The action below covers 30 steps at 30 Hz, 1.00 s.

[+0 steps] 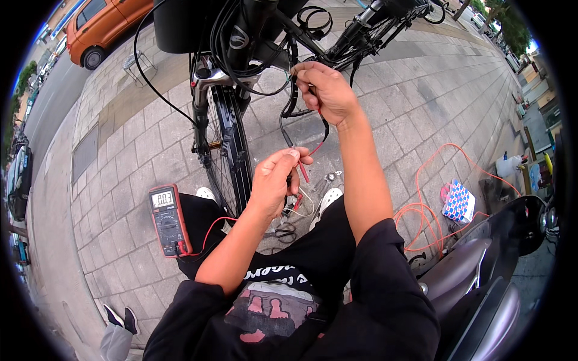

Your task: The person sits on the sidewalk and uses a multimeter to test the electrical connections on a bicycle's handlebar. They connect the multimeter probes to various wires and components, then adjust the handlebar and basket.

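Key bit is the red lead (319, 145): it slants up and to the right from the left hand (278, 179), strung between the two hands, left one nearer its lower part. Left fingers are pinched on it just by the end of a grey cable (284, 127). Right hand (330, 93) is higher, fingers curled around the upper stretch, close to the bike frame (304, 37); can't really make out what's at those tips. Front wheel (233, 153) crowds the left side, but there's open paving (409, 123) to the right.
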Available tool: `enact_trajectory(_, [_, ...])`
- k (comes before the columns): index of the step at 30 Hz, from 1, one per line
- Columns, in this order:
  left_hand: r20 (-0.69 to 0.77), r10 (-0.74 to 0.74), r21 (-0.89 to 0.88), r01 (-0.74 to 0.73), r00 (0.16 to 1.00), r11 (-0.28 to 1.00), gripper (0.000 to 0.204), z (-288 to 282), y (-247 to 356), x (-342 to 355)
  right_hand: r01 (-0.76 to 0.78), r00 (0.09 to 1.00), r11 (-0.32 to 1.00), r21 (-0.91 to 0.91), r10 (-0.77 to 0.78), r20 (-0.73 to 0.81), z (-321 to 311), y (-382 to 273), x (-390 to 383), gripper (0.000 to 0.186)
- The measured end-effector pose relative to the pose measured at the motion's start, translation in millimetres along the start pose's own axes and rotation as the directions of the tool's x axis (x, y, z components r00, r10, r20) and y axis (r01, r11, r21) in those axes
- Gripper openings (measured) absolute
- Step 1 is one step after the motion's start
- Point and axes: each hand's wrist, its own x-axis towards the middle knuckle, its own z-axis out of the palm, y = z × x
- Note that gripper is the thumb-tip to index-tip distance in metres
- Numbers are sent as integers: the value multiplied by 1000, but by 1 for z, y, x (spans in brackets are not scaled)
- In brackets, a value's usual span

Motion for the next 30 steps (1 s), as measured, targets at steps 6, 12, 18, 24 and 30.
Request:
enact_trajectory(6, [0, 9, -69, -9, 1000, 998, 31, -3, 2, -3, -95, 994, 924, -371, 69, -82, 1, -11, -33, 36])
enact_trajectory(12, [-23, 93, -209, -95, 995, 973, 31, 1, 2, 1, -40, 982, 825, -563, 137, 132, 9, -7, -107, 27])
enact_trajectory(18, [11, 81, -238, -76, 997, 968, 39, 9, 0, 0, -84, 984, 939, -332, 130, 121, 21, 18, -131, 22])
enact_trajectory(24, [-169, 96, -263, -138, 981, 955, 45, 9, 11, -7, -48, 998, 949, -312, 55, 14, 29, 23, -146, 17])
enact_trajectory(30, [-61, 41, -371, -61, 997, 927, 36, 10, 27, 9, 6, 1000, 988, -153, -5, 2, 46, 29, -146, 24])
